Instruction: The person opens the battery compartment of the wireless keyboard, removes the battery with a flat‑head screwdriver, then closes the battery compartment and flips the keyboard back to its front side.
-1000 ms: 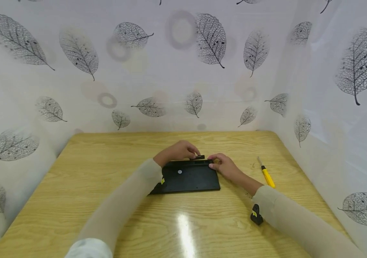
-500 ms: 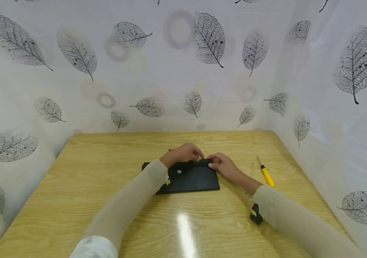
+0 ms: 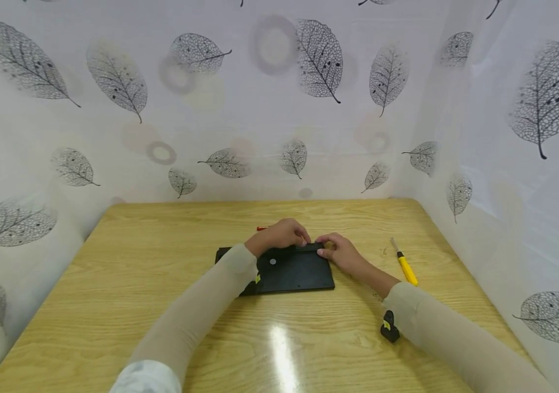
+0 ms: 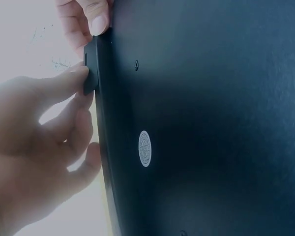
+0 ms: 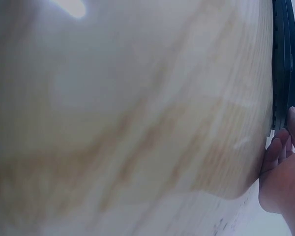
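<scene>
A flat black keyboard lies underside up on the table, with a round silver sticker and small screws showing in the left wrist view. My left hand reaches over its far edge. Between that hand's thumb and fingers is a small black cover, pinched against the keyboard's edge and standing slightly proud of it. At the far right corner, my right hand grips the keyboard, thumb on the underside and fingers round the edge. In the right wrist view only the keyboard's side and part of this hand appear.
A screwdriver with a yellow handle lies on the wooden table at the right. Tiny dark bits are beside it. Behind my left hand, a red object is mostly hidden. A leaf-patterned curtain surrounds the table.
My left hand has moved right, bringing the small cover from behind the far edge down onto the keyboard's edge. The red object has come into sight. My right hand stays in place.
</scene>
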Available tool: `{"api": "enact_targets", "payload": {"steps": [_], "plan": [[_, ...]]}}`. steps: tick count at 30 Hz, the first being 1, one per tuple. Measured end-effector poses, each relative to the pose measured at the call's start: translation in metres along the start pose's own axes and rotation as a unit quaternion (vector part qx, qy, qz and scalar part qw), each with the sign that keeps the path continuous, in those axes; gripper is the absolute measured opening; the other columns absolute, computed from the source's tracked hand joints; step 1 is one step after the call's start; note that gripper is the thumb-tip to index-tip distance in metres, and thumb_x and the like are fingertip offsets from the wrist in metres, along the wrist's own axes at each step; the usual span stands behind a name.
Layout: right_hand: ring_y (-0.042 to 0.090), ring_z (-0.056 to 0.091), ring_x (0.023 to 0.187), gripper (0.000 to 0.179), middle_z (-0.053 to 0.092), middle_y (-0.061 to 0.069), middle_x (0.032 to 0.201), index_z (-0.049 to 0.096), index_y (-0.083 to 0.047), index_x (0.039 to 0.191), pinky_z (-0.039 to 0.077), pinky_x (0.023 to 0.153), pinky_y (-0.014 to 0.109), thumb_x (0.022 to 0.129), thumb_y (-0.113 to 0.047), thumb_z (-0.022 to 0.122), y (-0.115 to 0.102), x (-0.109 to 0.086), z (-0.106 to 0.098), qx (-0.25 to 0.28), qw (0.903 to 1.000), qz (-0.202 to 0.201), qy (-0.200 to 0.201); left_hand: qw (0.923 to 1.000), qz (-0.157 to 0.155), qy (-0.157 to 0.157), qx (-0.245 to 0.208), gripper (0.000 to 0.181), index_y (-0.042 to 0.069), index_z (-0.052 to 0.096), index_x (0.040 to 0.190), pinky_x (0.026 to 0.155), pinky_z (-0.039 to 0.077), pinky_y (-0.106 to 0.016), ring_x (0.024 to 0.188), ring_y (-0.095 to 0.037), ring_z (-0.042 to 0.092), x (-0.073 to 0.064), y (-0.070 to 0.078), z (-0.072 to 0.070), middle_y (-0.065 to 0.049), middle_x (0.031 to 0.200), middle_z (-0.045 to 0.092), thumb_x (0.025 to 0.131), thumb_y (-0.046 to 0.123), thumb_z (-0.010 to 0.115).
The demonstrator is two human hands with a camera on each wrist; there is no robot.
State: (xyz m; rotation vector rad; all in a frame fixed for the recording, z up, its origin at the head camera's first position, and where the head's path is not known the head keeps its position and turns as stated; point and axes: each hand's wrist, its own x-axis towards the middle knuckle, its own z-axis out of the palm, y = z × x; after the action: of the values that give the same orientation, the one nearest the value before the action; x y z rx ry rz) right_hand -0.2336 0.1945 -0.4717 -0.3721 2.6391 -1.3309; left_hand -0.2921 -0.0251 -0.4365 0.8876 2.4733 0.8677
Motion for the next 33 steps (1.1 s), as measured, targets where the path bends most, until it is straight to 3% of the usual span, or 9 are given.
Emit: {"api": "enact_targets", "payload": {"steps": [10,16,25,33], "plan": [[0.02,0.051,0.081,0.031,0.058,0.015,0.124,0.063,-0.008,0.13,0.043,0.073,0.034,0.099,-0.015,0.065,0.002,0.001,-0.001,0.0,1.0,-0.006,0.001,0.9988,-0.036,0.031,-0.008,0.014,0.01,0.079,0.105,0.077,0.052,-0.026,0.085,-0.011,0.062,0.001,0.002,0.008,-0.001,0.101,0.075,0.098,0.012,0.066],[0.02,0.051,0.08,0.031,0.059,0.016,0.123,0.064,-0.007,0.129,0.043,0.074,0.034,0.099,-0.014,0.065,0.003,0.0,0.0,0.004,0.9999,-0.01,0.001,0.9977,-0.059,0.034,-0.007,0.012,0.011,0.078,0.102,0.076,0.051,-0.027,0.083,-0.012,0.061,0.0,0.005,0.011,-0.001,0.099,0.074,0.097,0.012,0.068],[0.021,0.051,0.077,0.031,0.059,0.015,0.123,0.064,-0.008,0.129,0.043,0.071,0.034,0.099,-0.015,0.066,0.006,0.0,0.0,0.002,0.9999,-0.011,0.0,0.9971,-0.05,0.034,-0.046,0.006,0.012,0.075,0.096,0.078,0.051,-0.03,0.088,-0.015,0.062,-0.003,0.002,0.013,-0.003,0.103,0.072,0.096,0.011,0.069],[0.02,0.051,0.079,0.031,0.059,0.015,0.123,0.064,-0.009,0.129,0.043,0.073,0.034,0.098,-0.015,0.066,0.005,0.001,0.001,-0.007,0.9999,-0.011,0.005,0.9958,-0.025,0.036,-0.081,0.009,0.013,0.075,0.102,0.078,0.051,-0.031,0.089,-0.016,0.063,-0.005,-0.007,0.013,-0.003,0.101,0.072,0.098,0.015,0.067]]}}
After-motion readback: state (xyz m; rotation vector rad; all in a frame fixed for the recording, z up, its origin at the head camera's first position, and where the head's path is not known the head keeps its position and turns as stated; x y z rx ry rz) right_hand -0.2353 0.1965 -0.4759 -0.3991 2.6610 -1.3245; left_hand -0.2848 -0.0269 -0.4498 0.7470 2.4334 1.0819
